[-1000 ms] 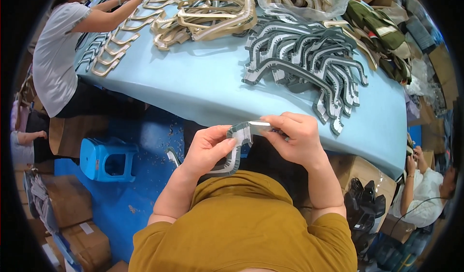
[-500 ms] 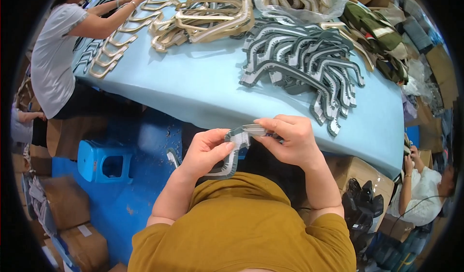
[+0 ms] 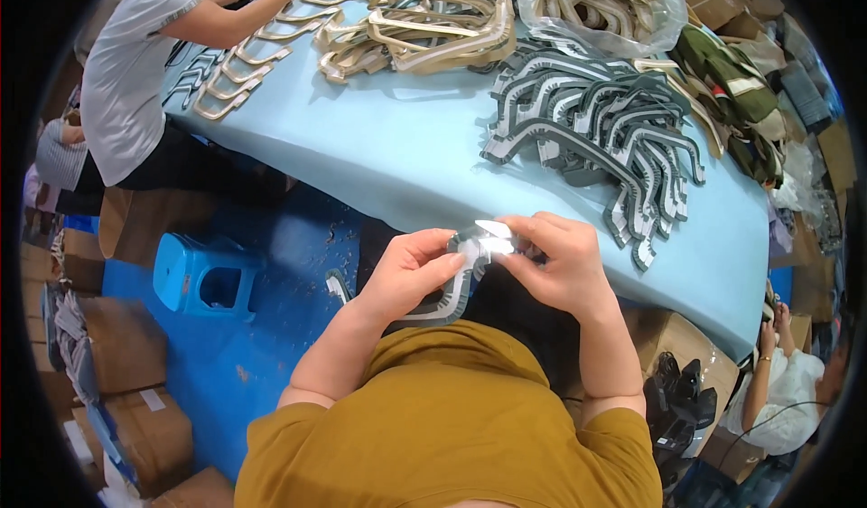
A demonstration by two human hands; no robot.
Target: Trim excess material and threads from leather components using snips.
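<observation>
Two hands met over one grey curved strip (image 3: 449, 293), held close to the person's chest, just short of the near edge of the pale blue table (image 3: 406, 160). The left hand (image 3: 408, 271) gripped the strip's upper bend, thumb on top and fingers curled beneath, so that the long toothed arc of the piece hung down and swept toward the left wrist. The right hand (image 3: 562, 266) pinched the strip's top end between thumb and forefinger, where a small shiny white tab (image 3: 495, 235) showed just beside the fingertips; whether that tab was part of the strip or a separate bit could not be told. Both hands were closed on the piece, their fingertips almost touching over it.

Beyond the right hand, well apart across the table, lay a pile of grey curved strips (image 3: 591, 129) of the same shape, fanned over one another. Further off, past the left hand, a heap of tan curved strips (image 3: 424, 25) sat on the table, and a clear plastic bag (image 3: 603, 7) with more pale pieces rested behind the grey pile. At the far left side a person in a white shirt (image 3: 135, 83) leaned over the table with an arm stretched toward a row of tan strips. Below the left hand, on the blue floor, stood a blue plastic stool (image 3: 206, 278), with cardboard boxes (image 3: 126, 368) near it.
</observation>
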